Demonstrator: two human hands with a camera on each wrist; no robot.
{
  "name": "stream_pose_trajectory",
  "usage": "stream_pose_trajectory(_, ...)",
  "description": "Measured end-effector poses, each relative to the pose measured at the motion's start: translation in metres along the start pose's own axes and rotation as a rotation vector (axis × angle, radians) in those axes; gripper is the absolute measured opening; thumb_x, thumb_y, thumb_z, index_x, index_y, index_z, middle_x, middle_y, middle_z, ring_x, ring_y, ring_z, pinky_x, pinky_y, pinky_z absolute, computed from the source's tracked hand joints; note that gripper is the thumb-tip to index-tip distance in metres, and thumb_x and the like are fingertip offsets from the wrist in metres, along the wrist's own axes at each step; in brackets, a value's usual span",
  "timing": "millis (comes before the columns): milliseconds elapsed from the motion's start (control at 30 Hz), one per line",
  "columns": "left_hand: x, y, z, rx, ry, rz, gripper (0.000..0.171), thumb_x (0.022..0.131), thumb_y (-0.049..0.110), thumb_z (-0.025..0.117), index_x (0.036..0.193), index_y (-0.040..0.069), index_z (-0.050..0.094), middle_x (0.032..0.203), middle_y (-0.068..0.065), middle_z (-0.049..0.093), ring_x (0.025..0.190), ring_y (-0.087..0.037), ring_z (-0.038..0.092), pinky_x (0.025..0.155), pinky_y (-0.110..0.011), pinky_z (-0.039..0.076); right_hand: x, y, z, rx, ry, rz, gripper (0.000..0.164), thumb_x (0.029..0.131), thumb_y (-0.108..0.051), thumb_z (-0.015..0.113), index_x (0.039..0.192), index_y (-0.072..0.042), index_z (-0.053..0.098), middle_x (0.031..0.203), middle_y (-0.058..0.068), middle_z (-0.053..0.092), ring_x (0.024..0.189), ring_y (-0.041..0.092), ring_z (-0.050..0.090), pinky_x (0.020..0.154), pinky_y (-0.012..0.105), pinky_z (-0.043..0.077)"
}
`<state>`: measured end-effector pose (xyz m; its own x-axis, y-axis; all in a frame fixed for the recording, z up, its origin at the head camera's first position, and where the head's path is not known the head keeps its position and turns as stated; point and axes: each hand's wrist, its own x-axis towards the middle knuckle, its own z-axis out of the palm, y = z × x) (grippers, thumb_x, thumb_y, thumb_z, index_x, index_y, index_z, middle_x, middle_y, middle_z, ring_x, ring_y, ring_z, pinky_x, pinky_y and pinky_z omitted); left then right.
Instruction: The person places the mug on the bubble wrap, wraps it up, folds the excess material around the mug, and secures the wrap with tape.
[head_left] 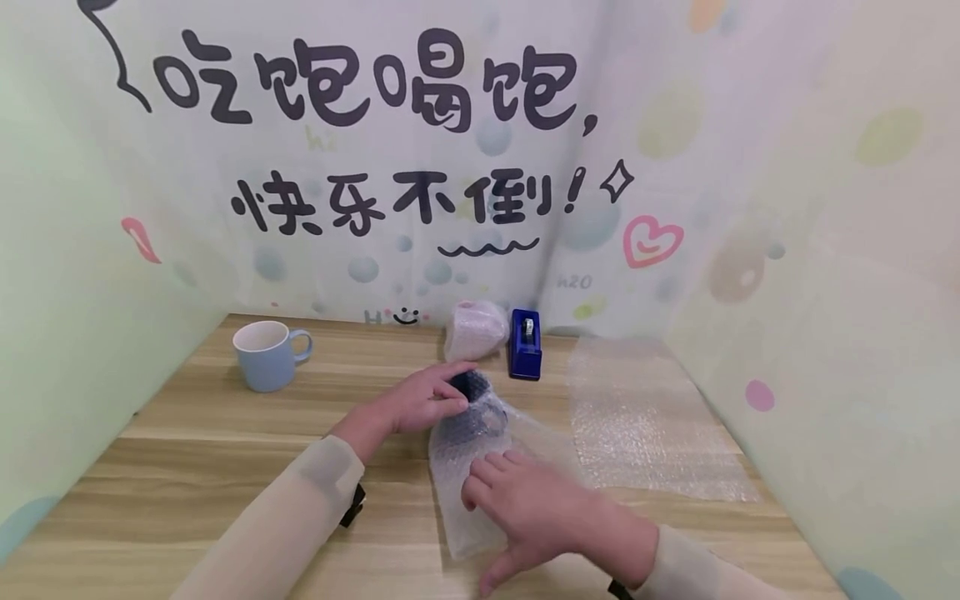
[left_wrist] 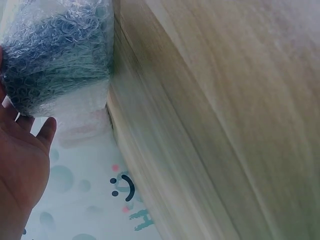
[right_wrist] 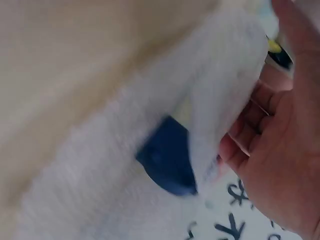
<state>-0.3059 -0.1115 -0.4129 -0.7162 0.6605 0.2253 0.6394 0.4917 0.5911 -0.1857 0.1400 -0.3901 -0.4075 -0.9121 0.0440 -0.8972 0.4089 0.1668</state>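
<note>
A dark blue mug (head_left: pixel 474 387) stands wrapped in bubble wrap (head_left: pixel 450 492), its handle faintly showing through the plastic. My left hand (head_left: pixel 420 400) holds it near the rim from the left, thumb and index finger apart at the opening. In the left wrist view, fingers reach along the edge of the wrapped mug (left_wrist: pixel 60 55). My right hand (head_left: pixel 528 504) is over the loose wrap on the near side, fingers bent slightly and thumb spread away. In the right wrist view, its fingers touch the blurred wrap (right_wrist: pixel 225 85).
A light blue mug (head_left: pixel 266 358) stands at the left. Behind the wrapped mug are another bubble-wrapped bundle (head_left: pixel 474 329) and a blue tape dispenser (head_left: pixel 526 354). A flat sheet of bubble wrap (head_left: pixel 645 425) covers part of the table's right side. A printed cloth (head_left: pixel 337 275) hangs behind the table.
</note>
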Motion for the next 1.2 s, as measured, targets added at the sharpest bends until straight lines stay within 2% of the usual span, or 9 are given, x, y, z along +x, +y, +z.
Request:
stream_pose_trajectory(67,0.000,-0.001,0.001,-0.007,0.006,0.002,0.032,0.109,0.025,0.062,0.120,0.005,0.084,0.174,-0.014,0.044,0.161,-0.044,0.040,0.132,-0.062,0.034,0.002,-0.007,0.011,-0.063,-0.013,0.010,0.074,0.080,-0.091,0.071,0.112,-0.025,0.058,0.104,-0.014,0.055,0.098,0.007,0.055,0.085,0.024,0.050)
stream_pose_trajectory(167,-0.001,-0.001,0.002,-0.013,0.004,0.013,0.032,0.109,0.025,0.062,0.121,0.004,0.084,0.174,-0.016,0.044,0.161,-0.045,0.040,0.132,-0.063,0.034,0.005,-0.009,0.022,-0.065,-0.024,0.009,0.063,0.084,-0.081,0.076,0.108,-0.025,0.061,0.100,-0.014,0.057,0.093,0.005,0.057,0.079,0.022,0.050)
stream_pose_trajectory(267,-0.002,-0.002,0.003,-0.016,0.005,0.025,0.033,0.109,0.025,0.061,0.120,0.004,0.084,0.173,-0.017,0.044,0.160,-0.046,0.040,0.131,-0.064,0.033,0.007,-0.008,0.027,-0.080,-0.019,-0.044,0.048,0.090,-0.069,0.078,0.104,-0.025,0.064,0.095,-0.014,0.059,0.087,0.005,0.059,0.075,0.021,0.051)
stream_pose_trajectory(433,-0.003,-0.002,0.002,-0.032,0.019,0.028,0.032,0.109,0.025,0.061,0.119,0.005,0.085,0.173,-0.017,0.045,0.160,-0.046,0.040,0.131,-0.065,0.033,0.010,-0.008,0.029,-0.197,0.083,-0.149,0.028,0.093,-0.049,0.081,0.092,-0.025,0.065,0.087,-0.014,0.061,0.081,0.006,0.062,0.072,0.021,0.052)
stream_pose_trajectory(533,-0.003,-0.001,0.000,-0.032,0.019,0.027,0.033,0.110,0.025,0.061,0.119,0.005,0.085,0.173,-0.018,0.044,0.161,-0.046,0.039,0.132,-0.065,0.032,0.012,-0.012,0.029,-0.250,0.099,-0.143,0.029,0.092,-0.049,0.081,0.089,-0.026,0.065,0.085,-0.014,0.062,0.079,0.006,0.064,0.071,0.021,0.052)
stream_pose_trajectory(700,-0.003,0.000,-0.001,-0.030,0.012,0.031,0.033,0.110,0.025,0.061,0.119,0.005,0.085,0.173,-0.019,0.044,0.160,-0.046,0.039,0.131,-0.065,0.032,0.014,-0.018,0.028,-0.302,0.043,-0.109,0.033,0.095,-0.058,0.078,0.093,-0.026,0.068,0.087,-0.015,0.064,0.081,0.005,0.065,0.072,0.021,0.053)
stream_pose_trajectory(900,-0.003,-0.001,0.000,-0.038,0.007,0.041,0.032,0.110,0.024,0.061,0.118,0.005,0.085,0.173,-0.020,0.044,0.160,-0.047,0.040,0.131,-0.065,0.033,0.018,-0.013,0.022,-0.357,0.161,-0.158,0.026,0.094,-0.046,0.078,0.085,-0.026,0.064,0.082,-0.015,0.064,0.075,0.005,0.065,0.070,0.022,0.051)
stream_pose_trajectory(1100,-0.003,-0.003,0.001,-0.029,0.008,0.041,0.031,0.110,0.023,0.060,0.121,0.007,0.085,0.174,-0.017,0.044,0.160,-0.046,0.040,0.131,-0.065,0.033,0.040,0.013,-0.019,-0.312,0.243,-0.029,0.016,0.098,-0.035,0.075,0.095,-0.022,0.066,0.092,-0.010,0.068,0.085,0.009,0.066,0.078,0.029,0.057)
stream_pose_trajectory(1200,-0.004,-0.003,0.002,-0.045,0.020,0.006,0.039,0.110,0.016,0.053,0.140,0.008,0.075,0.174,-0.015,0.044,0.161,-0.043,0.040,0.132,-0.064,0.033,0.054,0.032,-0.031,-0.255,0.244,0.103,0.010,0.104,-0.027,0.070,0.110,-0.018,0.070,0.106,-0.004,0.072,0.090,0.013,0.071,0.076,0.032,0.060)
